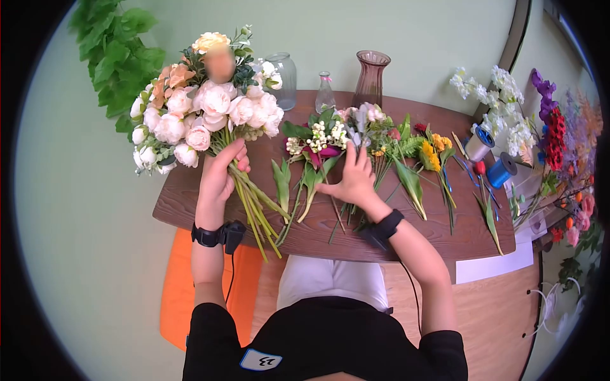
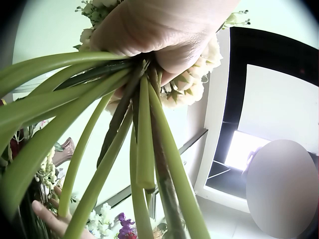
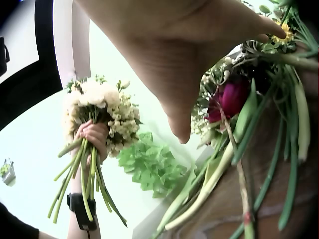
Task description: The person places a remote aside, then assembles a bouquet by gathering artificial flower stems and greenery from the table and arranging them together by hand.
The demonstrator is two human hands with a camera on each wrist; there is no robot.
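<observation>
My left hand (image 1: 221,173) grips a large bouquet (image 1: 216,105) of white, pale pink and peach blooms by its stems, raised at the table's left side. Below the fist its green stems (image 2: 144,149) fan out. Over the middle of the table, my right hand (image 1: 356,181) has its fingers spread above loose flower stems, holding nothing. Close to those fingers lie white berry sprigs (image 1: 321,141), a dark magenta flower (image 3: 232,99) and silvery grey leaves (image 1: 361,127). The right wrist view shows the thumb apart from the fingers.
A clear glass jar (image 1: 283,79), a small bottle (image 1: 325,92) and a pinkish ribbed vase (image 1: 370,79) stand along the back edge. Yellow flowers (image 1: 430,155), ribbon spools (image 1: 502,170) and a red tulip (image 1: 480,167) lie rightward. More flowers (image 1: 555,143) crowd the right side.
</observation>
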